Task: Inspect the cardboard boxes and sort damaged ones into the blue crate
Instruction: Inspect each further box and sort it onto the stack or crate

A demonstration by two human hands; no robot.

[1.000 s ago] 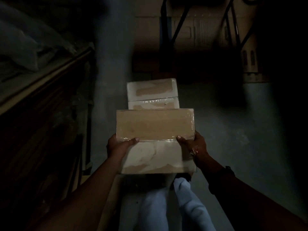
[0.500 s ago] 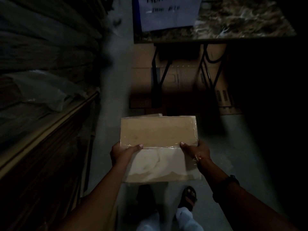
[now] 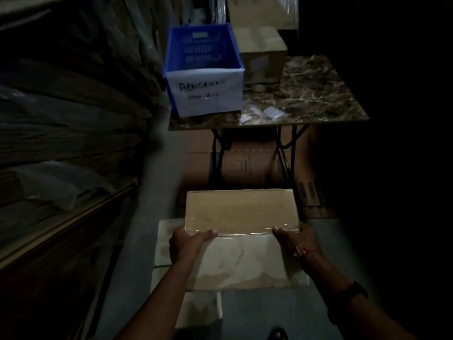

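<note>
Head view, dim light: left hand [image 3: 186, 245] and right hand [image 3: 295, 239] each grip an end of a plastic-wrapped cardboard box [image 3: 241, 235] at lower centre, thumbs on top. Blue crate [image 3: 203, 69], labelled what seems to read "ABNORMAL", stands on a marble-patterned table [image 3: 306, 94] in the upper centre, well apart.

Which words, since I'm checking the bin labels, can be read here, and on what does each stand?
"ABNORMAL": handwritten on the paper label on the front of the blue crate; last letters smeared.
Smaller handwritten line beneath it: too blurred to read.
Printed marks on the carton under the table: too dark to read.
Held cardboard box: no text visible.
</note>
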